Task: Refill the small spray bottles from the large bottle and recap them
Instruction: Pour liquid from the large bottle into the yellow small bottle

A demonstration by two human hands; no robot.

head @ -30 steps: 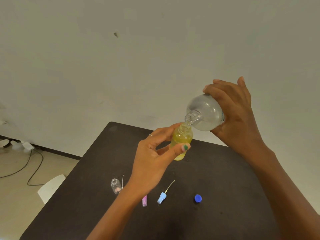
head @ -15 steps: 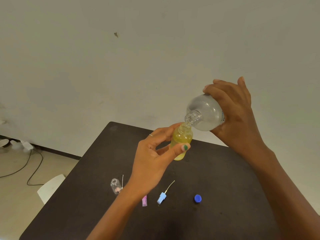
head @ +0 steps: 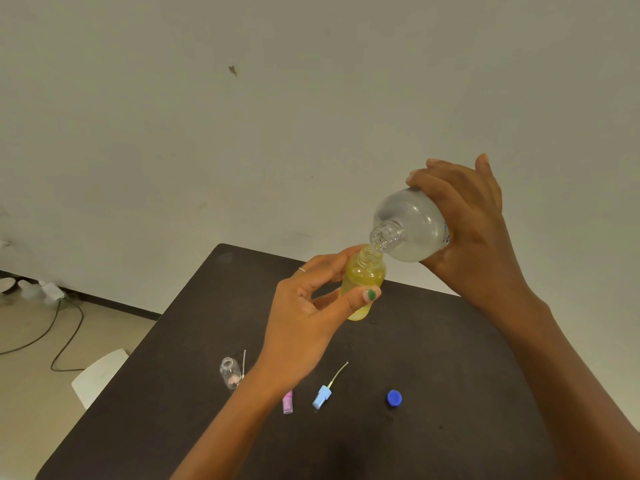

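My left hand (head: 304,317) holds a small yellow spray bottle (head: 363,282) upright above the dark table (head: 433,358), thumb and fingers pinching its sides. My right hand (head: 471,233) grips the large clear bottle (head: 412,226), tilted with its open mouth against the small bottle's neck. On the table lie a small clear bottle (head: 230,372) without a cap, a pink spray cap (head: 287,403), a light blue spray cap (head: 323,394) with its dip tube, and a blue screw cap (head: 394,398).
The table's far edge runs close to a plain wall. A white chair corner (head: 100,372) stands at the table's left, with cables (head: 65,327) on the floor beyond.
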